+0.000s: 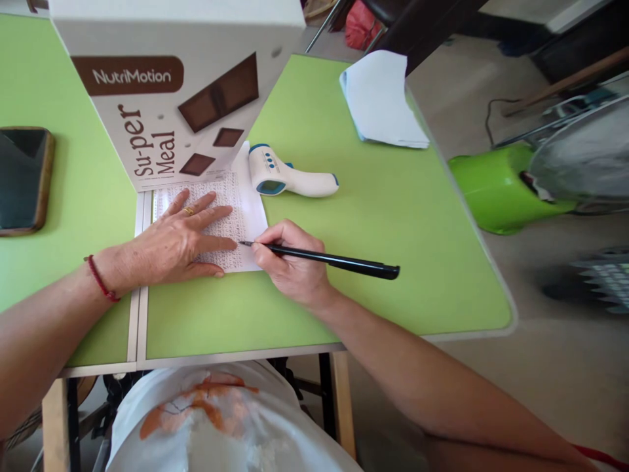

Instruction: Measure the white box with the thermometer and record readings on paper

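My left hand (184,239) lies flat with its fingers spread over a sheet of paper (250,226) covered in small dense characters. Between the thumb and fingers of my right hand (297,262) is a black pen (344,261). The pen's tip is at the right part of the sheet, close beside my left index finger. Just above the sheet stands a white NutriMotion box (196,72), whose base covers the paper's far end. A white and blue infrared thermometer (289,176) lies to the right of the box, near the paper's upper right corner.
A phone (22,180) in a brown case lies at the left of the green table (383,223). Folded white paper (381,98) rests at the back right. A metal seam crosses the tabletop. Beyond the right edge, a green bucket (501,190) stands on the floor.
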